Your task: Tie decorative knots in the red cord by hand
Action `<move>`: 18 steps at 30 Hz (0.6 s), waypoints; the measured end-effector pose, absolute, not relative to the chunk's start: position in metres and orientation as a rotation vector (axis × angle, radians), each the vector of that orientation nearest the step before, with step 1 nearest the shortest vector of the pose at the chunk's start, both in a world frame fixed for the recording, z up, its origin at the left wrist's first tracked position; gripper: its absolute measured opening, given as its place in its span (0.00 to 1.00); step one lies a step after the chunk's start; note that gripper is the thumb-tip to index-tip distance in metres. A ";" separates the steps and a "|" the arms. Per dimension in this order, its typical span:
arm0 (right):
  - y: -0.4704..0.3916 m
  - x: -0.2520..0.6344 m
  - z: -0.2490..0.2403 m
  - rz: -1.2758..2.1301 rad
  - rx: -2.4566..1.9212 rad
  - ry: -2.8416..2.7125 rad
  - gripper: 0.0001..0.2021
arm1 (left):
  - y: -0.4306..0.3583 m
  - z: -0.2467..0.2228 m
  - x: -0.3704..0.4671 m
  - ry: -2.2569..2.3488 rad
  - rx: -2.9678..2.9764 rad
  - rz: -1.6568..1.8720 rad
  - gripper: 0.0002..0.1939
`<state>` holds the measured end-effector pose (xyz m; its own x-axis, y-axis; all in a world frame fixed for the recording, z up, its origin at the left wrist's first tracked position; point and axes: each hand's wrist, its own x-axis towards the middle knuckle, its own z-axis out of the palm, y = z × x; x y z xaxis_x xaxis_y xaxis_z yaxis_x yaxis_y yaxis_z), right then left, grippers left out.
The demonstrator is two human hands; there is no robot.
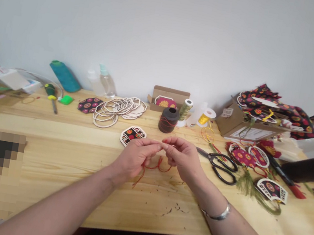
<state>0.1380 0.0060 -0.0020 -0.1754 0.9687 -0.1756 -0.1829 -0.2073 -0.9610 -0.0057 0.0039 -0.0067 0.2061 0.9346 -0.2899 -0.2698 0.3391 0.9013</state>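
My left hand (140,155) and my right hand (182,156) meet above the middle of the wooden table, thumbs and forefingers pinched together at the tips. Both are closed on a thin red cord (153,167), which hangs in loops beneath the fingers, with a loose end trailing by my left hand. The part between my fingertips is too small to make out. Just behind my left hand lies an eight-sided ornament (132,134) with a pale cut-out frame and dark patterned cloth.
Black-handled scissors (222,165) lie right of my right hand. Behind stand a dark thread spool (169,120) and a yellow spool (205,117). Pale frames (116,110) are piled back left. A cardboard box (242,125) of cloth and tasselled ornaments (271,190) are at the right.
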 end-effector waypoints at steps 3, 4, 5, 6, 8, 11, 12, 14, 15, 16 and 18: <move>0.008 0.139 -0.003 1.428 -1.169 -1.122 0.12 | 0.003 -0.008 -0.005 1.023 0.892 0.972 0.09; 0.009 0.140 -0.003 1.391 -1.180 -1.148 0.11 | 0.003 -0.009 -0.005 1.029 0.911 0.969 0.09; 0.010 0.141 -0.004 1.361 -1.189 -1.171 0.11 | 0.003 -0.009 -0.004 1.034 0.928 0.967 0.10; 0.010 0.142 -0.004 1.341 -1.195 -1.192 0.10 | 0.003 -0.009 -0.004 1.036 0.940 0.965 0.10; 0.010 0.144 -0.004 1.317 -1.206 -1.222 0.10 | 0.002 -0.009 -0.004 1.037 0.950 0.960 0.10; 0.011 0.146 -0.002 1.304 -1.224 -1.240 0.10 | 0.002 -0.007 -0.003 1.027 0.937 0.949 0.12; 0.011 0.146 -0.002 1.303 -1.228 -1.241 0.10 | 0.002 -0.007 -0.003 1.021 0.929 0.947 0.12; 0.011 0.147 -0.001 1.302 -1.233 -1.238 0.10 | 0.001 -0.005 -0.002 1.015 0.918 0.945 0.13; 0.011 0.147 -0.001 1.301 -1.235 -1.235 0.10 | 0.001 -0.005 -0.001 1.020 0.914 0.947 0.13; 0.011 0.147 -0.001 1.299 -1.237 -1.232 0.10 | 0.000 -0.005 -0.001 1.030 0.914 0.952 0.13; 0.011 0.146 -0.001 1.297 -1.238 -1.225 0.10 | 0.000 -0.005 0.000 1.056 0.920 0.962 0.12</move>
